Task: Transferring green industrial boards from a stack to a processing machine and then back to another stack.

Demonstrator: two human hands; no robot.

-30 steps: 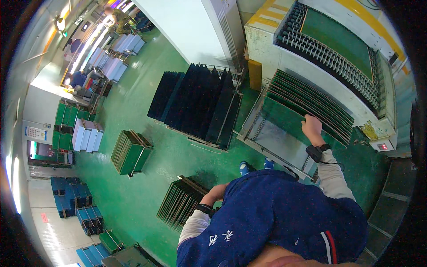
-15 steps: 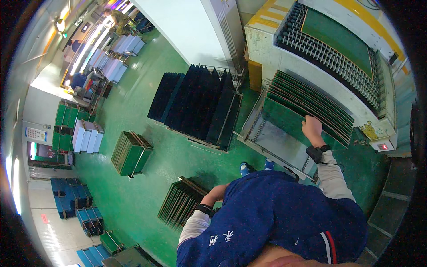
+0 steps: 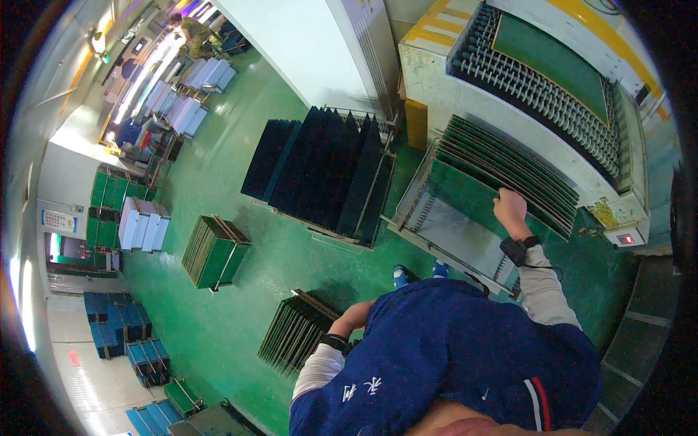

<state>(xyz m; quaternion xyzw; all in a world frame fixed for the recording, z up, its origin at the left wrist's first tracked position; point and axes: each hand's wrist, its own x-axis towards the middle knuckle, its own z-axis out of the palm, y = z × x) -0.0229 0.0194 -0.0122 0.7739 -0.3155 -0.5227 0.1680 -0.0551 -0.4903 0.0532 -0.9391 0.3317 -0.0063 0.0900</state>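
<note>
Barely a flicker here over the last second! The right hand (image 3: 511,208), out at three o'clock from the middle of the view, is right where it was a second ago: fingers curled in close over the upper edge of the nearest green panel (image 3: 465,187). It looks like a firm pinch, though the far side of the grip is hidden. That panel leans in the metal rack (image 3: 451,231), also towards three o'clock, at the front of a row of upright panels (image 3: 509,161), and it hasn't visibly shifted either.

Down at six o'clock, the left hand (image 3: 354,317) hasn't stirred, tucked in by the blue jacket (image 3: 465,349). Its fingers are out of sight, so how far open it is, or whether it has hold of anything, I can't tell. The rack of boards (image 3: 294,330) shows just beyond it at seven o'clock; touching or apart, no telling from here.

The one hint of movement comes at two o'clock! On the machine's rollers (image 3: 531,102), the near edge of the green sheet (image 3: 549,65) seems to sit a shade farther back, a sliver at most. So what does it all add up to? A holding moment, I'd judge: the nearest panel is gripped, still seated among its neighbours, and neither drawn clear nor let go.
</note>
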